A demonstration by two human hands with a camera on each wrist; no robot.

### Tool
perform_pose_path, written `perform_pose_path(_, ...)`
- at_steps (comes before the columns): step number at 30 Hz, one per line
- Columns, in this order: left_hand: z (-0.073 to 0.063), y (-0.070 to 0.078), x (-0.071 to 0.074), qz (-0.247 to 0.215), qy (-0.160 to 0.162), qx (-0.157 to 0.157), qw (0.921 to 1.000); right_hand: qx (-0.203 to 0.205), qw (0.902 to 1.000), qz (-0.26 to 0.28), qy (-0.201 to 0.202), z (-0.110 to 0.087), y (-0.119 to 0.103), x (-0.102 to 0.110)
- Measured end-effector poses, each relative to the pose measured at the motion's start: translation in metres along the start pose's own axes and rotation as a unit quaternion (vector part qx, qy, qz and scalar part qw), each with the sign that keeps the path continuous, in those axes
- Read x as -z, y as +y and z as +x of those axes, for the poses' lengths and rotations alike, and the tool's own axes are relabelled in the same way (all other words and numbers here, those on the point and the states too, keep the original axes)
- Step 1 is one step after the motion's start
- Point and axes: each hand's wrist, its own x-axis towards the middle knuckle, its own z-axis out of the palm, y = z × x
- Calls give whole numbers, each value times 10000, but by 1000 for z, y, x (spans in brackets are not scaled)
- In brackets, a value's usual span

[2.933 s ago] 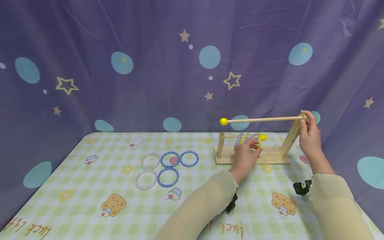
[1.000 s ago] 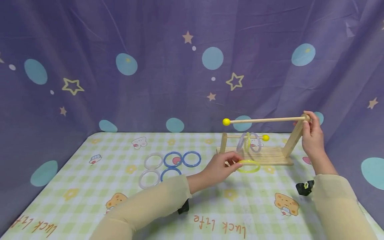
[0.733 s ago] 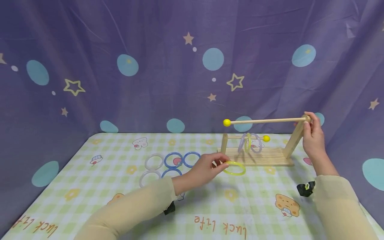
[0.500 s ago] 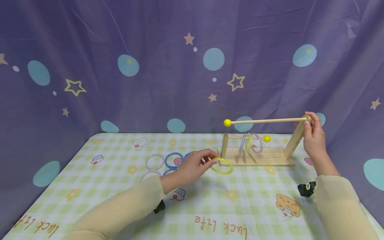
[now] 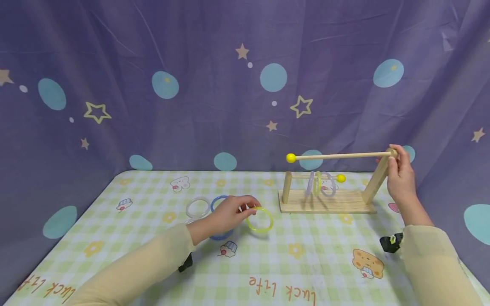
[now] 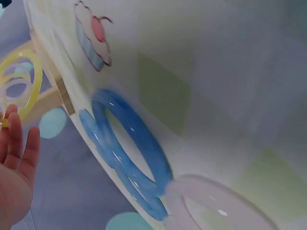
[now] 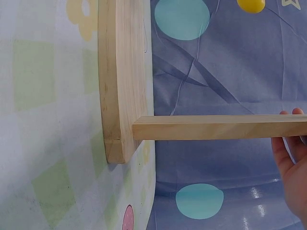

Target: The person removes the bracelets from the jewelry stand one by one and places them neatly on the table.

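Note:
My left hand [image 5: 226,214] pinches a yellow ring [image 5: 260,230] between thumb and fingertips, over the table left of a wooden stand [image 5: 325,203]. In the left wrist view the same yellow ring [image 6: 35,91] is at the fingertips. My right hand [image 5: 402,180] grips the top of the stand's tall slanted post [image 5: 375,180], where the long upper rod [image 5: 340,156] begins. On the short lower rod hang two pale purple rings [image 5: 333,191] with a yellow ring [image 5: 317,191] between them. The right wrist view has thumb and fingers on opposite sides of the post [image 7: 216,128].
Blue rings [image 6: 139,127] and pale clear rings [image 5: 186,208] lie on the checked tablecloth [image 5: 275,263], partly hidden behind my left hand and forearm. Both rods end in yellow balls [image 5: 291,158]. A purple patterned curtain [image 5: 203,106] hangs behind the table.
My left hand has taken a yellow ring off the lower rod and carried it leftward to beside the blue rings. My right hand has stayed on the post.

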Motion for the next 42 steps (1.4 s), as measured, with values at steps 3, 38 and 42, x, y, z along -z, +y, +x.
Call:
perform_pose_path(3, -2, -5, 1, 148, -243, -104, 9995, -89, 10000, -3, 3, 0, 0, 0)
perform_pose_path(38, 17, -27, -12, 1328, -1623, 537, 9763, -135, 9999, 18, -30, 3, 2, 0)
perform_pose_path(42, 17, -27, -12, 1308, -1633, 482, 9767, -145, 9999, 52, -18, 2, 1, 0)
